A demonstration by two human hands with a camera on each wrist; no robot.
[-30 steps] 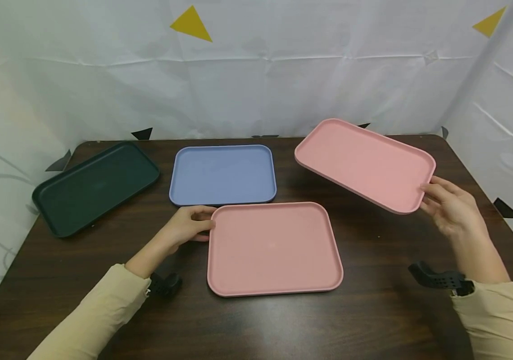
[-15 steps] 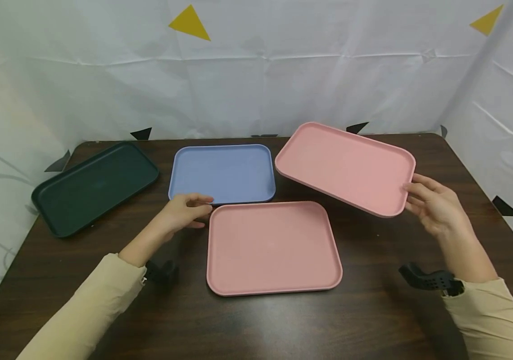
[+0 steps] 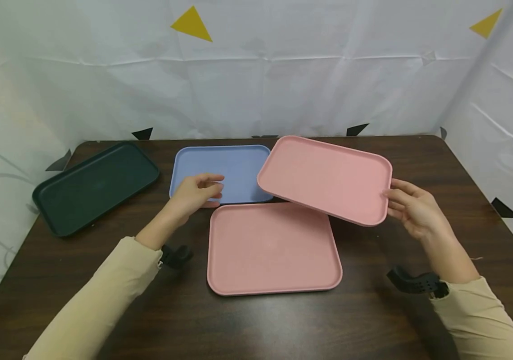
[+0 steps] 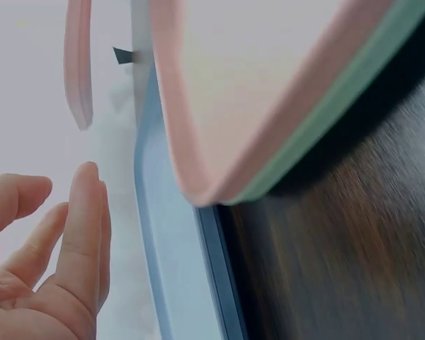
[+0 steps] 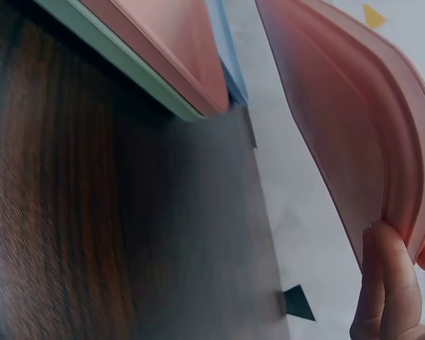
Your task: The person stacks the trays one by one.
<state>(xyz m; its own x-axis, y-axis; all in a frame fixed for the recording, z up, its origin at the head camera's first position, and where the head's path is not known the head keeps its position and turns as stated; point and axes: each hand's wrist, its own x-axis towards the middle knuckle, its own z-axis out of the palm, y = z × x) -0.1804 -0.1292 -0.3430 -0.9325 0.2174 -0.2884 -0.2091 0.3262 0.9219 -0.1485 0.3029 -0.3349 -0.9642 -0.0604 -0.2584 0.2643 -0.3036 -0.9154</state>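
Rear-ctr tray (image 3: 239,172) behind frt tray (image 3: 274,252)

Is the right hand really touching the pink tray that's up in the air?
Touching. The right wrist view shows it: the right hand has its fingers against the underside of the raised pink tray.

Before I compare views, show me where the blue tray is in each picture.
Head: blue tray, upper middle, partly hidden by left hand and raised pink tray.
Left wrist: blue tray, left of centre, running to bottom edge.
Right wrist: blue tray, narrow sliver at top middle.
Shared landmark: lower pink tray.
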